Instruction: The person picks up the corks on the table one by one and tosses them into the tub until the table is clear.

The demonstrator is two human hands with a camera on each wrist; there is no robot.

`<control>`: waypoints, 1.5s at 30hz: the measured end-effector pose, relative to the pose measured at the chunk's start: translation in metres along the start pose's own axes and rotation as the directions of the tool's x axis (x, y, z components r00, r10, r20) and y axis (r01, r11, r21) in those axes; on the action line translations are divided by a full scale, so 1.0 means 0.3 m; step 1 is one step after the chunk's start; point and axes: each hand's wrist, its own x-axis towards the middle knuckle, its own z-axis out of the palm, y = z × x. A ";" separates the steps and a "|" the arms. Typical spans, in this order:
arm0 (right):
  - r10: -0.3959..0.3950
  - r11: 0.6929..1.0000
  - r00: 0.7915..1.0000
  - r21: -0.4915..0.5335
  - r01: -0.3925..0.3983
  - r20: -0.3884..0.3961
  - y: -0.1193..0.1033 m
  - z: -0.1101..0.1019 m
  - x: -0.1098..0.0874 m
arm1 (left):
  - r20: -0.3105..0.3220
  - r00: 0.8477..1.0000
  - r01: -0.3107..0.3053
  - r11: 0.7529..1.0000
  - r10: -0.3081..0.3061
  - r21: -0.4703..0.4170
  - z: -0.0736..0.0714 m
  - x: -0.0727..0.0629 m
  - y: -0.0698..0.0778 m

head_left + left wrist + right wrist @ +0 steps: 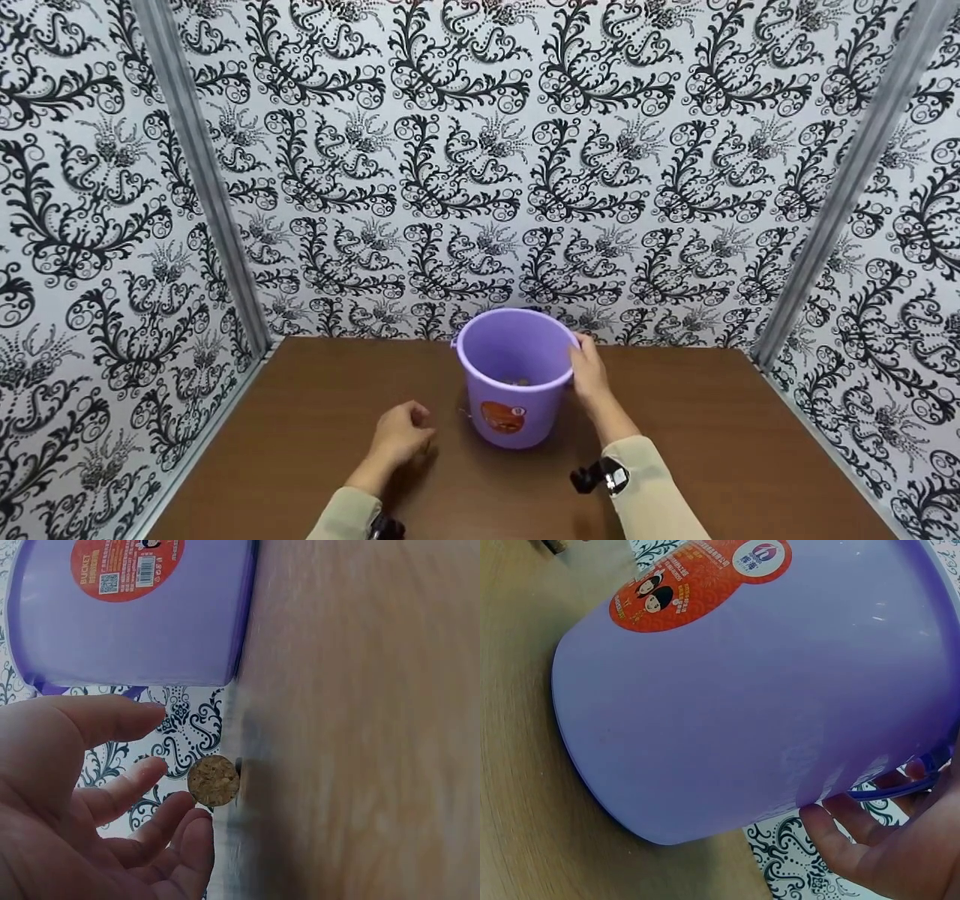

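A purple bucket (517,416) with an orange-red label stands on the brown table. My right hand (589,367) grips its right side at the rim, and the right wrist view shows the fingers by the purple handle (896,791). Small brownish things (517,382) lie at the bottom of the bucket. Left of the bucket, my left hand (401,431) is low over the table, fingers loosely bent and thumb apart. In the left wrist view a round, speckled brown piece like cork (214,781) shows right at the fingertips, low by the table surface; the hand hides it from the head view.
The wooden table (337,375) meets a back wall (480,187) covered in black-and-white scroll patterns, close behind the bucket. Similar side walls flank it, with grey posts (214,195) at the corners. A dark wrist device (604,476) sits on the right forearm.
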 end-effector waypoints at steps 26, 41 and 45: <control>-0.015 0.999 1.000 -0.048 0.015 0.002 -0.008 -0.007 -0.019 | 0.047 0.999 0.017 0.997 -0.020 0.069 0.015 -0.014 -0.019; 0.019 0.996 0.999 -0.082 -0.021 -0.034 0.010 -0.001 0.006 | 0.094 0.995 -0.023 0.999 0.018 0.047 0.015 -0.016 -0.017; 0.023 0.997 0.999 -0.069 -0.025 -0.029 0.012 -0.001 0.009 | 0.091 0.995 -0.048 0.998 0.044 0.039 0.020 -0.011 -0.024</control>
